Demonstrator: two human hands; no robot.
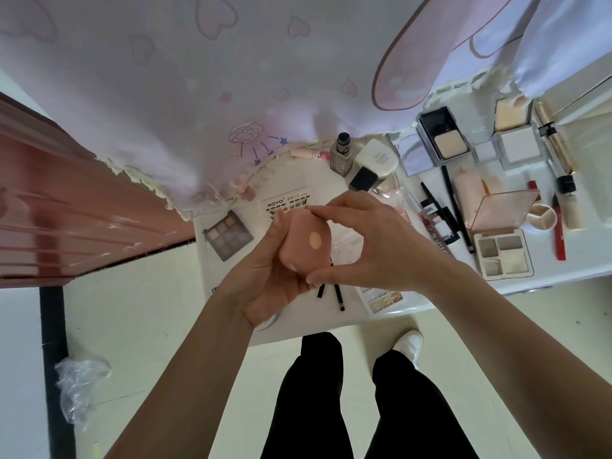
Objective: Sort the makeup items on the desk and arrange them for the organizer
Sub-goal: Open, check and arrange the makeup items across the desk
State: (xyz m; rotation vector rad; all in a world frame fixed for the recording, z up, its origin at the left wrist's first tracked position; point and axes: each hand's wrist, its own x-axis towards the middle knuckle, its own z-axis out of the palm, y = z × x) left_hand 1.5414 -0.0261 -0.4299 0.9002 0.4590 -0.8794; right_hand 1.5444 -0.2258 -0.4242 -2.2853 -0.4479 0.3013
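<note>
Head view looks down on a white desk (586, 250) strewn with makeup, with a nine-pan eyeshadow palette (228, 235) at left and a four-pan palette (503, 260) at right. A pink heart-print cloth (198, 94) hangs behind it, and pale floor (149, 309) lies below. Above the desk's near edge the left hand (265, 286) cups a pink makeup sponge (303, 243), fingers curled round it. The right hand (367, 240) pinches it between thumb and fingertips.
</note>
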